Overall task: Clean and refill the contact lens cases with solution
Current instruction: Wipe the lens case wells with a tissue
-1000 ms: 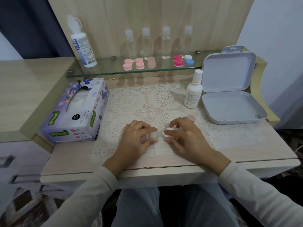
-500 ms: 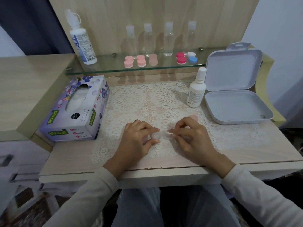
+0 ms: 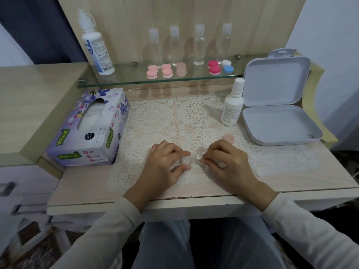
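Observation:
A pale, see-through contact lens case (image 3: 189,159) lies on the lace mat near the desk's front. My left hand (image 3: 165,164) pinches its left well between thumb and fingers. My right hand (image 3: 225,162) pinches the case's right end with curled fingertips. A loose pale pink cap (image 3: 228,138) lies on the mat just behind my right hand. A small white solution bottle (image 3: 232,106) stands upright at the mat's back right. Several more lens cases, pink (image 3: 159,71), peach (image 3: 181,69), red (image 3: 214,67) and blue-white (image 3: 227,66), sit on the glass shelf (image 3: 126,80).
A tissue box (image 3: 91,129) lies at the left of the mat. An open grey hinged box (image 3: 279,123) sits at the right. On the shelf stand a large solution bottle (image 3: 96,47) and several clear small bottles (image 3: 199,45). The desk's front edge (image 3: 194,199) is close to my wrists.
Both hands have stayed on the lens case, with only small finger shifts. The view has drifted slightly.

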A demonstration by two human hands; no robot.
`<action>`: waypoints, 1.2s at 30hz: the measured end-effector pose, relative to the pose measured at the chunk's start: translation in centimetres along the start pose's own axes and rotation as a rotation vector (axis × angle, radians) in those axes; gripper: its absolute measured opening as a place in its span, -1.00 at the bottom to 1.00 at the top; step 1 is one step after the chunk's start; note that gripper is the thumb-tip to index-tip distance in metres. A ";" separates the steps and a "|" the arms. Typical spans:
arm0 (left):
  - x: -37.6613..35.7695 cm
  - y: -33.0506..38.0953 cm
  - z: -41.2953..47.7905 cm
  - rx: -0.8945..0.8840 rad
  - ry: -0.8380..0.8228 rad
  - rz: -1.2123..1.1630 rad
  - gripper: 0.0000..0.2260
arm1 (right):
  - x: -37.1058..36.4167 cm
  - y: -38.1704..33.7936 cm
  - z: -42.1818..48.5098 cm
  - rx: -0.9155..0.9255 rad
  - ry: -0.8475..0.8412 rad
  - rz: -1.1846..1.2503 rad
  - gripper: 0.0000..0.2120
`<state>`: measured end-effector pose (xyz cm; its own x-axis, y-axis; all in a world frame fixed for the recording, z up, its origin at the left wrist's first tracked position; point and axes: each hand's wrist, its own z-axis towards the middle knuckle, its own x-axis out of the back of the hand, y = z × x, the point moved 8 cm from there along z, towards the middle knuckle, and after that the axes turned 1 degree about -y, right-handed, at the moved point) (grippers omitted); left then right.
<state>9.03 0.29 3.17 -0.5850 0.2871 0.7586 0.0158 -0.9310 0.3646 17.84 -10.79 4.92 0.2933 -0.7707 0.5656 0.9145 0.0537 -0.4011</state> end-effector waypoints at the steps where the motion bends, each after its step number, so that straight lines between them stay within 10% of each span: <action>1: 0.0 0.0 0.0 -0.001 0.000 0.001 -0.71 | -0.1 0.0 0.0 0.006 -0.016 -0.011 -0.95; 36: 0.2 0.3 0.0 -0.013 0.030 0.009 -0.73 | -1.9 0.3 -0.2 -0.015 -0.241 -0.107 -0.94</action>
<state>8.85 0.10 3.43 -0.6092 0.2722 0.7448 0.0107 -0.9363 0.3510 17.52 -9.46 3.56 0.2548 -0.5983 0.7597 0.9402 -0.0304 -0.3393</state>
